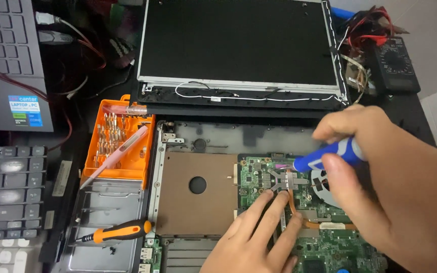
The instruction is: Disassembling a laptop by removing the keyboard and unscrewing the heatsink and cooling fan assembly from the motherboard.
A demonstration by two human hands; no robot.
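Hands [380, 172] gripping blue screwdriver [324, 155], green motherboard [330, 242]

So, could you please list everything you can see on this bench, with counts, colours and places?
Opened laptop base: one, grey, centre.
Circuit board: one, green, right of base.
Fan: one, black, under right hand.
Detached screen: one, black, top.
Bit case: one, orange, left.
Screwdriver: one, orange-black, lower left.
Laptop: one, grey, top left.
Keyboard: one, dark, left edge.
Multimeter: one, black, top right.
Left hand: on board.
Right hand: holds blue screwdriver.
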